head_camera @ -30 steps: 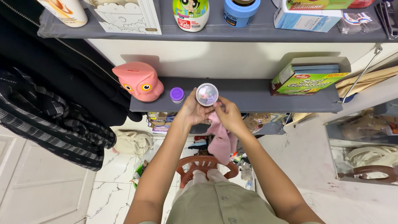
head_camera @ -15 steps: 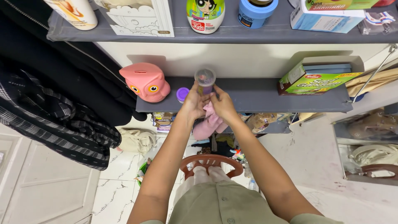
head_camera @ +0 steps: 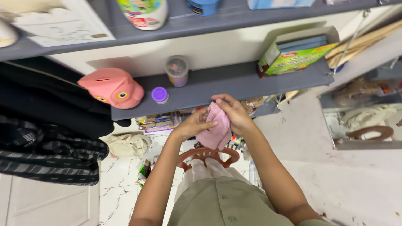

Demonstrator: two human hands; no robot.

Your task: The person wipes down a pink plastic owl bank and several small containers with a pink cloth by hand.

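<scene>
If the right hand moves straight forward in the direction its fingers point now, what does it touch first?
The right hand, holding the pink cloth, points up and left toward the grey shelf. It would probably meet the shelf's front edge first, then perhaps the clear jar; depth is unclear.

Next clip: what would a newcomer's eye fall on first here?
Most likely the pink cloth, gripped between the left hand and right hand just below the lower grey shelf. Next, the pink owl-shaped money box at that shelf's left end, with a small purple lid and a clear plastic jar beside it.
</scene>
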